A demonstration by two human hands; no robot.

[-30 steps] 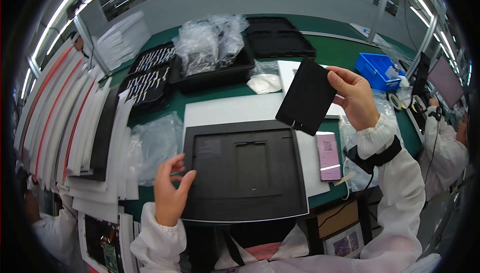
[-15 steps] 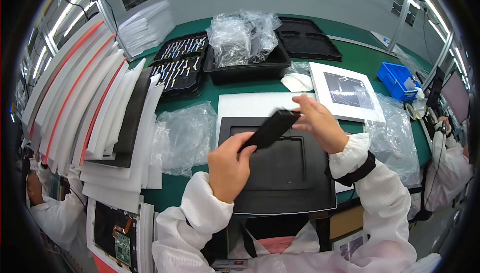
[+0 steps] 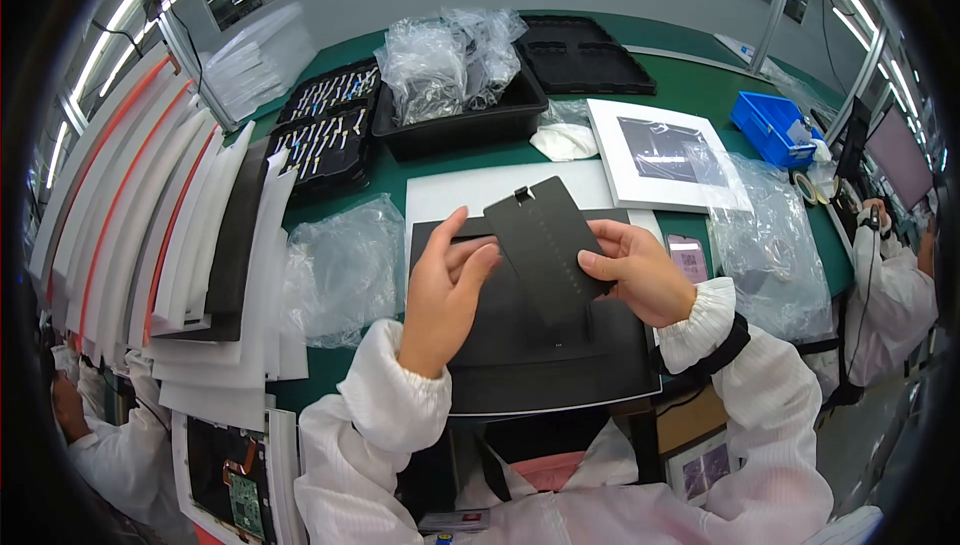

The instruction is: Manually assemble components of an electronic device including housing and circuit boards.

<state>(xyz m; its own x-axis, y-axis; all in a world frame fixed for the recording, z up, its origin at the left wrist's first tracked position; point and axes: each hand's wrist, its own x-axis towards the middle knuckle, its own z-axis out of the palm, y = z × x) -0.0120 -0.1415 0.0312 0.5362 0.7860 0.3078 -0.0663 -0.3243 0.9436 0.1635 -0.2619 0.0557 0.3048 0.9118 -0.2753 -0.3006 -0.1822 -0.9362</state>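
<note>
A flat black rectangular panel with a small notch at its top edge is held tilted above the bench. My right hand grips it by the right edge, thumb on its face. Beside the left edge is my left hand, its fingers and thumb apart; whether a fingertip touches the panel I cannot tell. Under both hands lies a large black board with a recessed area, partly hidden by the panel. White foam sheet shows behind the board.
Foam sheets stand stacked at left, beside a clear plastic bag. Behind are a black bin of plastic bags and a tray of small cables. A white framed panel, blue bin and phone are at right.
The black panel has turned from edge-on to broad face showing. My right hand has taken hold of its right edge, while my left hand has let go and spread its fingers.
</note>
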